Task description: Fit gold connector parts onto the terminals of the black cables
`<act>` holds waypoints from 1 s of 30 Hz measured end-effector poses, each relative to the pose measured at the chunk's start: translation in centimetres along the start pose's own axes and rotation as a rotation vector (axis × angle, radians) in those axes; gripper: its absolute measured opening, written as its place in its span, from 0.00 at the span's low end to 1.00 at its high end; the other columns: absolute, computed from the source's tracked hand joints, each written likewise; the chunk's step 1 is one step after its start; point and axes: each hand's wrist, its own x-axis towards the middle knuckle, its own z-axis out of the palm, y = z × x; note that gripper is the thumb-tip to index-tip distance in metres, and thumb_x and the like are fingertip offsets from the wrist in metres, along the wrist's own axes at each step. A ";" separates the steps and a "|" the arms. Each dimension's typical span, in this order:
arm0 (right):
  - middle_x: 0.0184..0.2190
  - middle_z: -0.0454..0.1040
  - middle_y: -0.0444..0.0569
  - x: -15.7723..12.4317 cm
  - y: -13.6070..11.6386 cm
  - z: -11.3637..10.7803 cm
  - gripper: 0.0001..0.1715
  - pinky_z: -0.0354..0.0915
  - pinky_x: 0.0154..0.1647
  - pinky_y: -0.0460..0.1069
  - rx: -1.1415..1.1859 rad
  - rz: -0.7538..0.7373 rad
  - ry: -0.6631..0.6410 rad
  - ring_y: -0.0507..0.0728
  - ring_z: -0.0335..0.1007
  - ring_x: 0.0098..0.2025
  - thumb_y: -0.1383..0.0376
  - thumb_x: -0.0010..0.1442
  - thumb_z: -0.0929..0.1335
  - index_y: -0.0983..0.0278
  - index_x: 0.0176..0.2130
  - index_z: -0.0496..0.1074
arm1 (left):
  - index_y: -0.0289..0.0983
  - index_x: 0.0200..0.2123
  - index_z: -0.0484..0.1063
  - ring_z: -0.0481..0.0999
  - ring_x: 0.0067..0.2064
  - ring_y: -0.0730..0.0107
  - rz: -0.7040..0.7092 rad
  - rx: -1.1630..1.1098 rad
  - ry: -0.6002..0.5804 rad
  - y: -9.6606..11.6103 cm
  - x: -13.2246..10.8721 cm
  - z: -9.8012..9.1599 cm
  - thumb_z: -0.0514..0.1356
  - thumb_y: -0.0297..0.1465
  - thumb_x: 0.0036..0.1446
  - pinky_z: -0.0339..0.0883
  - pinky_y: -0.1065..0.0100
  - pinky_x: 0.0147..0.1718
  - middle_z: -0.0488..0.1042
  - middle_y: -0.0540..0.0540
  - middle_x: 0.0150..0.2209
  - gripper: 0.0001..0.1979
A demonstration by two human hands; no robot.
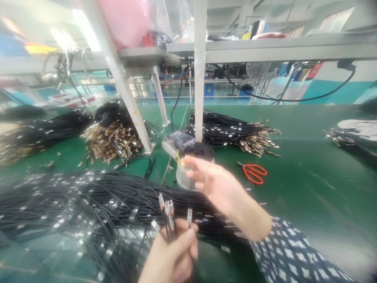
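Note:
My left hand point(169, 256) is closed near the bottom centre, gripping several thin black cables point(169, 217) whose metal ends stick up above the fingers. My right hand point(212, 181), in a dotted dark sleeve, reaches forward with fingers stretched out toward a small machine point(183, 155) that has a clear plastic top and a black round part. The fingertips are at the machine's front and nothing shows in that hand. A big loose heap of black cables with silver tips point(65, 211) lies to the left of my hands.
Bundles of black cables with gold-coloured ends point(114, 134) point(238, 133) lie on the green table point(313, 183). Orange-handled scissors point(253, 172) rest right of the machine. White frame posts point(199, 67) rise from the table; shelves with clutter run above.

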 end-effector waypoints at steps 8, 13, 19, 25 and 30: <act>0.58 0.65 0.58 5.3 -0.8 -4.5 0.19 0.67 0.55 0.56 -0.912 -0.711 0.074 0.58 0.75 0.47 0.63 0.66 0.61 0.64 0.55 0.67 | 0.34 0.29 0.74 0.46 0.12 0.91 0.004 0.012 0.002 -0.1 0.0 0.1 0.73 0.40 0.42 0.38 0.81 0.11 0.71 0.52 0.17 0.17; 0.52 0.71 0.57 5.9 -1.4 -3.8 0.19 0.51 0.66 0.64 -1.138 -0.771 -0.047 0.65 0.64 0.58 0.66 0.62 0.65 0.64 0.53 0.71 | 0.35 0.30 0.74 0.46 0.12 0.91 0.011 0.021 0.017 -0.1 0.0 0.3 0.73 0.39 0.43 0.38 0.81 0.11 0.70 0.52 0.17 0.17; 0.48 0.73 0.54 0.7 -3.0 -3.3 0.15 0.65 0.54 0.56 -0.891 -0.582 -0.134 0.58 0.72 0.47 0.60 0.68 0.61 0.64 0.48 0.70 | 0.35 0.30 0.73 0.47 0.12 0.90 0.038 0.039 0.042 -0.1 -0.1 0.4 0.73 0.39 0.44 0.38 0.80 0.11 0.70 0.52 0.17 0.17; 0.30 0.75 0.50 -7.0 -2.9 -4.5 0.31 0.69 0.39 0.50 -0.756 0.103 -0.428 0.55 0.73 0.31 0.48 0.68 0.55 0.66 0.31 0.72 | 0.34 0.31 0.75 0.48 0.13 0.90 0.077 0.069 0.061 -0.5 -0.6 1.4 0.72 0.35 0.45 0.40 0.80 0.13 0.70 0.52 0.17 0.14; 0.28 0.77 0.47 -8.4 -3.1 -4.0 0.27 0.65 0.32 0.47 -0.932 0.140 -0.422 0.54 0.73 0.30 0.54 0.68 0.58 0.64 0.28 0.74 | 0.33 0.31 0.77 0.50 0.13 0.90 0.112 0.132 0.086 -0.8 -0.8 1.8 0.74 0.33 0.41 0.40 0.80 0.14 0.71 0.51 0.19 0.14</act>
